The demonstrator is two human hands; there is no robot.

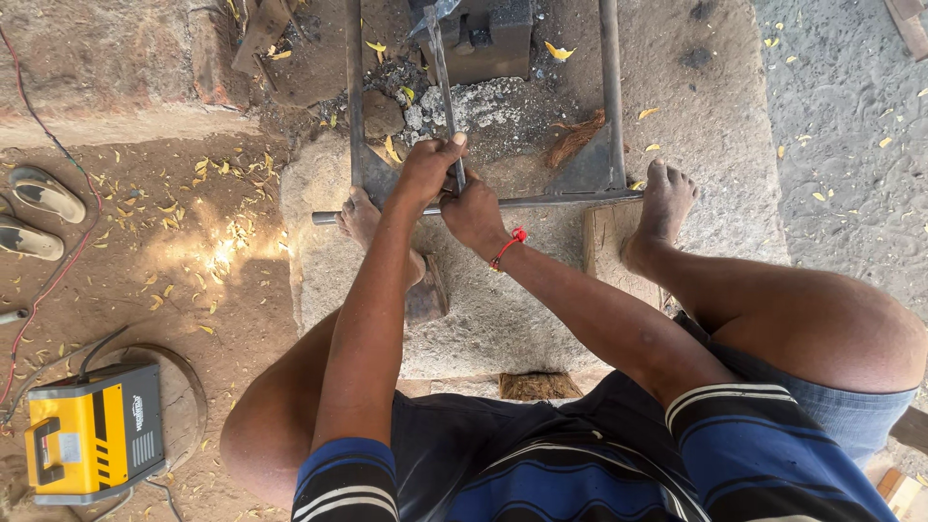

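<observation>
Tightly boxed in: both hands sit at the horizontal steel bar [541, 201], which lies across the stone slab [503, 309] between two upright bars [610, 97]. Left hand [428, 169] fingers clamped on a thin flat strip [442, 77] just above the bar. Right hand [474, 215] fingers closed around the bar itself, touching the left. Bare feet press the bar at either side. Yellow welding machine [92, 432] well apart, on dirt ground left of the slab.
</observation>
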